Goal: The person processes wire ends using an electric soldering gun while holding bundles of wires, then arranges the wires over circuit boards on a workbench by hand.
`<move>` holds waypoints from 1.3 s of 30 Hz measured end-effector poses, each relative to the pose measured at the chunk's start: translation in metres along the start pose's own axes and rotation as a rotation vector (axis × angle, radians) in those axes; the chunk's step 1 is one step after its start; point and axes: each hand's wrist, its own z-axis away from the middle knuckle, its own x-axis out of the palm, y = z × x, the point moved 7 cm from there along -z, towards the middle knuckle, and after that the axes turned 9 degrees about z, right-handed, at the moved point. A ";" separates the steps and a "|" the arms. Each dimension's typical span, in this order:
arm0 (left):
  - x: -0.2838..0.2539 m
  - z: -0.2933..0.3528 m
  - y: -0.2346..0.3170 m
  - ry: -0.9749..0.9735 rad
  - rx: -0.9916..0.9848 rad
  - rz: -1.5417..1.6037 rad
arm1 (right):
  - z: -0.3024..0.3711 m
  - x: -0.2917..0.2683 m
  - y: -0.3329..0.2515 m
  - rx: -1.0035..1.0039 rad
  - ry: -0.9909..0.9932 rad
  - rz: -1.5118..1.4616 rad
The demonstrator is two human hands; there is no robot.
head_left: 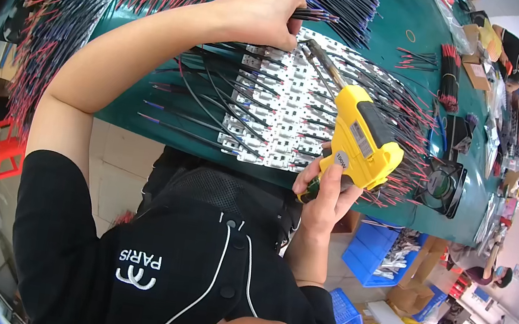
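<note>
- Right hand (pixel 326 194): grip closed around the handle of a yellow soldering gun (pixel 361 140), at the near edge of the green desk (pixel 422 45).
- Gun tip (pixel 318 54) points away from the person and lies over the white boards (pixel 280 108), near the left hand.
- Left hand (pixel 264 10): grip pinched shut on a small bundle of dark wires (pixel 313 15), at the far edge of the boards; wire ends stick out to the right of the fist.
- Boards: rows of small white pieces laid flat mid-desk, black wires (pixel 207 111) fanning off their left side, red and black wires (pixel 405 116) off their right.
- Left of the boards: more red and black wire piles (pixel 52 33) along the desk.
- Right of the boards: a tied red wire bundle (pixel 449 76) and a black fan (pixel 445 185), the fan just beside the gun.
- Below the desk edge, right of the gun hand: a blue crate (pixel 379 255) on the floor.
</note>
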 end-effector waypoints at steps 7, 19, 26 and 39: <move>0.000 -0.002 0.006 -0.031 -0.010 -0.036 | 0.000 0.002 -0.005 -0.014 -0.008 -0.041; -0.002 -0.003 0.009 -0.073 0.003 -0.058 | 0.009 -0.005 -0.002 -0.017 0.066 -0.067; 0.001 -0.001 0.002 -0.062 0.039 0.022 | 0.009 -0.005 0.001 -0.010 0.056 -0.052; 0.001 0.001 0.012 -0.082 0.107 -0.054 | 0.007 -0.002 0.002 -0.004 -0.010 -0.022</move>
